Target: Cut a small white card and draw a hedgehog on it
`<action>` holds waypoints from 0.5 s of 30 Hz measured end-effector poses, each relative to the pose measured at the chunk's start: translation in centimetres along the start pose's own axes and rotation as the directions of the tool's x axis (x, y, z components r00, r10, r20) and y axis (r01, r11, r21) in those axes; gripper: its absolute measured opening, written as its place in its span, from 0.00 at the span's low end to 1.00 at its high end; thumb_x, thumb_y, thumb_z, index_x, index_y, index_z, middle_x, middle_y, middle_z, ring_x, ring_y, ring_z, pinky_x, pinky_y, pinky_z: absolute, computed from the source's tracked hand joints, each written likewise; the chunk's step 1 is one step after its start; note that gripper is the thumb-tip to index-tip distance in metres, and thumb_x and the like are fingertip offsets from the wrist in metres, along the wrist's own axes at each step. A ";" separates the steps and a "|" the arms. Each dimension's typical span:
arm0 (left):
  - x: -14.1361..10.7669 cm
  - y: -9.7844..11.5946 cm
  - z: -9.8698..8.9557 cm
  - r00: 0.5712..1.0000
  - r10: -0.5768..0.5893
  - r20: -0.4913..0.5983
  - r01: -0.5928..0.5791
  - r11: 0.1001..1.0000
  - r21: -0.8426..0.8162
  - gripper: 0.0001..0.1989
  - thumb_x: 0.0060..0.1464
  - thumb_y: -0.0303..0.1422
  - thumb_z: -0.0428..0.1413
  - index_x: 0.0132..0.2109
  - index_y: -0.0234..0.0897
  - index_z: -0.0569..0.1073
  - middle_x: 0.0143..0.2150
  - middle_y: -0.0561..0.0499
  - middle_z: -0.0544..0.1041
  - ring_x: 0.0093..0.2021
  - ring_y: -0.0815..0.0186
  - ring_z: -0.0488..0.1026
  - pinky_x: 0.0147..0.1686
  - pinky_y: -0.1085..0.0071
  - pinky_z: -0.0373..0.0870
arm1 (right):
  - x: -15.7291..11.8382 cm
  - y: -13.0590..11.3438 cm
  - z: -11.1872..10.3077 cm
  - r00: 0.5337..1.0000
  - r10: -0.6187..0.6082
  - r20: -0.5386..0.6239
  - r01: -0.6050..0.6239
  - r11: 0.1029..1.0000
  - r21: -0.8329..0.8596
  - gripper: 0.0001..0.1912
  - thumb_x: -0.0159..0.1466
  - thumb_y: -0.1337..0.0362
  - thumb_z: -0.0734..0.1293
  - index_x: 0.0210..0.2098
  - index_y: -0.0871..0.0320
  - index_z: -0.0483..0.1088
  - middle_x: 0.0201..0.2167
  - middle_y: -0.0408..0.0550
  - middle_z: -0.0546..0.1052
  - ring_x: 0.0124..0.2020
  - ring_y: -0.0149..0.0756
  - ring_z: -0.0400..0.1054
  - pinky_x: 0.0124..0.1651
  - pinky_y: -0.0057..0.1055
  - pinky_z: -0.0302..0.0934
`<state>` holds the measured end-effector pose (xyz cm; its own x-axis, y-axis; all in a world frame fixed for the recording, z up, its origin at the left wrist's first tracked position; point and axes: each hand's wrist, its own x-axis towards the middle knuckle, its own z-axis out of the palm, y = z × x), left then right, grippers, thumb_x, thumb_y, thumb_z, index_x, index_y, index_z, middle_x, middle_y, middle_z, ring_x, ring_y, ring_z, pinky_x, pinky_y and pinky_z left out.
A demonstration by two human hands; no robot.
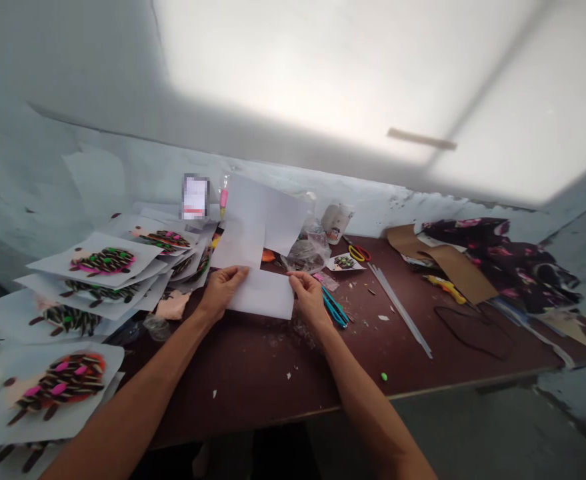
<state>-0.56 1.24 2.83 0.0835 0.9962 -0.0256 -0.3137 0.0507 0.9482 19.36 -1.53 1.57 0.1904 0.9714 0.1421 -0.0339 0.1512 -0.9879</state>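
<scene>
White paper (261,293) is held up over the dark red table, with folds or overlapping parts rising behind it; whether it is one sheet or more I cannot tell. My left hand (225,290) pinches it at the left, thumb on top. At the right corner of the lower part, my right hand (309,297) grips the edge between thumb and fingers. Just beyond my right hand lies a teal cutter-like tool (335,308), partly hidden. A crumpled clear plastic bag (310,250) sits behind the paper.
Stacked white cards with hedgehog pictures (103,260) fill the left side. To the right lie scissors (359,253), clear glue sticks (400,310), a yellow glue gun (447,289), brown cardboard (460,270) and dark flowered cloth (507,260). A white cup (340,223) stands by the wall.
</scene>
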 end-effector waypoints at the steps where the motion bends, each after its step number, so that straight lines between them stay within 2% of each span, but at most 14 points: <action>1: 0.0 0.0 -0.1 1.000 0.028 0.007 -0.029 0.999 0.047 0.26 0.33 0.52 0.69 0.30 0.33 0.78 0.23 0.54 0.76 0.24 0.69 0.68 0.25 0.75 0.64 | 0.0 0.0 0.0 0.998 -0.061 -0.007 0.060 0.996 -0.067 0.14 0.58 0.53 0.69 0.37 0.57 0.75 0.24 0.41 0.73 0.24 0.31 0.63 0.30 0.28 0.58; 4: 0.0 0.0 -0.3 0.995 0.084 0.056 -0.094 0.973 0.212 0.24 0.39 0.53 0.65 0.27 0.34 0.76 0.22 0.55 0.73 0.22 0.71 0.63 0.21 0.76 0.58 | -0.4 -0.4 0.0 0.952 -0.303 0.037 0.299 0.901 -0.313 0.12 0.60 0.60 0.67 0.41 0.55 0.78 0.39 0.49 0.78 0.39 0.37 0.70 0.45 0.34 0.64; 6: -0.1 0.2 -0.3 0.990 0.081 0.113 -0.110 0.951 0.289 0.23 0.42 0.52 0.63 0.27 0.34 0.76 0.21 0.55 0.72 0.21 0.71 0.62 0.21 0.75 0.56 | -0.7 -0.7 0.1 0.915 -0.381 0.130 0.399 0.815 -0.419 0.11 0.61 0.63 0.67 0.41 0.55 0.79 0.47 0.52 0.76 0.48 0.40 0.70 0.53 0.37 0.62; 8: -0.2 0.4 -0.2 0.985 0.075 0.154 -0.121 0.940 0.319 0.21 0.44 0.51 0.62 0.27 0.34 0.76 0.21 0.55 0.72 0.22 0.70 0.62 0.21 0.75 0.57 | -1.0 -0.9 0.4 0.904 -0.373 0.208 0.427 0.776 -0.465 0.10 0.63 0.63 0.66 0.40 0.55 0.79 0.46 0.53 0.76 0.49 0.40 0.70 0.54 0.37 0.62; 10: -0.3 0.5 -0.1 0.983 0.073 0.167 -0.124 0.938 0.324 0.20 0.45 0.50 0.62 0.26 0.35 0.76 0.21 0.55 0.72 0.22 0.70 0.63 0.22 0.75 0.57 | -1.1 -1.0 0.6 0.908 -0.345 0.239 0.420 0.766 -0.488 0.09 0.64 0.63 0.66 0.38 0.56 0.78 0.41 0.51 0.77 0.44 0.39 0.71 0.50 0.36 0.63; 13: -0.5 0.6 0.1 0.984 0.024 0.176 -0.076 0.952 0.295 0.19 0.44 0.49 0.63 0.29 0.35 0.77 0.23 0.54 0.74 0.23 0.69 0.65 0.22 0.75 0.59 | -1.1 -0.9 0.6 0.921 -0.331 0.206 0.390 0.773 -0.500 0.07 0.63 0.65 0.65 0.34 0.55 0.77 0.34 0.47 0.77 0.38 0.37 0.70 0.45 0.34 0.63; 15: -0.6 0.6 0.0 0.981 -0.026 0.192 -0.023 0.969 0.247 0.20 0.42 0.47 0.66 0.34 0.35 0.80 0.27 0.52 0.77 0.24 0.68 0.68 0.24 0.75 0.61 | -1.0 -0.8 0.5 0.922 -0.338 0.189 0.387 0.779 -0.493 0.06 0.62 0.66 0.65 0.32 0.55 0.75 0.32 0.46 0.77 0.36 0.37 0.69 0.43 0.33 0.62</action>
<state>-0.78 0.66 3.39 0.2717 0.9623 0.0110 -0.0726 0.0091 0.9973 18.68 -2.55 2.29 0.0012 0.8793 0.4763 0.5309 0.4031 -0.7454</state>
